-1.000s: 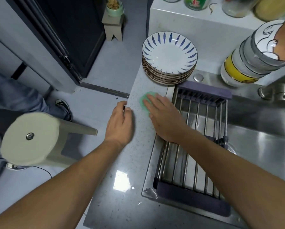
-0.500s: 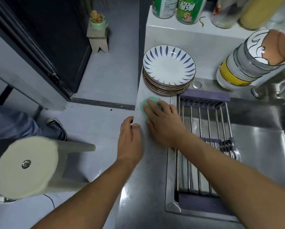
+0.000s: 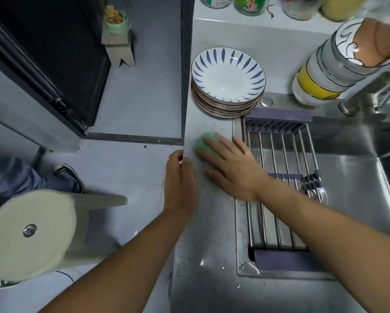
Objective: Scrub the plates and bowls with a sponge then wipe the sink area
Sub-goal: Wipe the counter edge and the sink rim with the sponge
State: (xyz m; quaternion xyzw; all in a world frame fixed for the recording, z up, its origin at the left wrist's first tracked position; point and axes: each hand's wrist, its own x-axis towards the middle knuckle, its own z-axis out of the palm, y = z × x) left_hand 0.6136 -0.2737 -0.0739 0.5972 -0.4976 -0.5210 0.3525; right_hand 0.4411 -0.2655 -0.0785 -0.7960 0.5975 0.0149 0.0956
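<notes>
The green drinks can (image 3: 250, 4) on the far white ledge (image 3: 234, 24) bears a large "3". Print on the white-and-green can (image 3: 215, 1) just left of it is cut off, unreadable.

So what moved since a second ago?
The right hand slid the green sponge toward the plates, then back a little along the counter, pressing it flat throughout. The left hand stayed resting on the counter edge; the plates did not move.

Head cam, sole view, looks steeply down, close over counter (image 3: 203, 256) & sink (image 3: 352, 199).
</notes>
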